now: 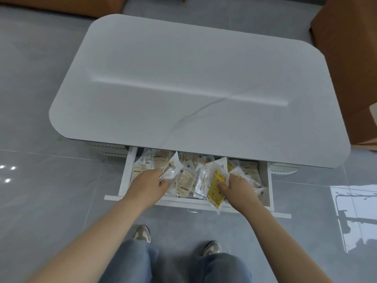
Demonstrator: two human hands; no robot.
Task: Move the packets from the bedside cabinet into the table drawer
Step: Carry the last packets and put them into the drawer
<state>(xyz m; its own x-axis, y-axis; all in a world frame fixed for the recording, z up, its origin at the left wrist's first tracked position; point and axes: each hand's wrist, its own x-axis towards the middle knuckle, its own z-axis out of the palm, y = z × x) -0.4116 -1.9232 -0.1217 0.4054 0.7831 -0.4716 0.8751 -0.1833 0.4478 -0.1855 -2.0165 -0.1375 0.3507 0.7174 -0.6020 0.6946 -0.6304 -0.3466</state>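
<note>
The white table drawer (125,180) stands pulled out under the low white table (183,78). It holds several clear and beige packets (186,178). My left hand (150,183) grips a small bunch of clear packets (172,168) over the drawer's left half. My right hand (237,186) pinches a yellow patterned packet (216,190) that hangs over the drawer's front edge. The bedside cabinet is out of view.
Glossy grey floor tiles lie all around. A brown cabinet or box (350,58) stands at the right, close to the table's corner. Brown furniture (61,5) runs along the top left. My shoes (141,233) are just before the drawer.
</note>
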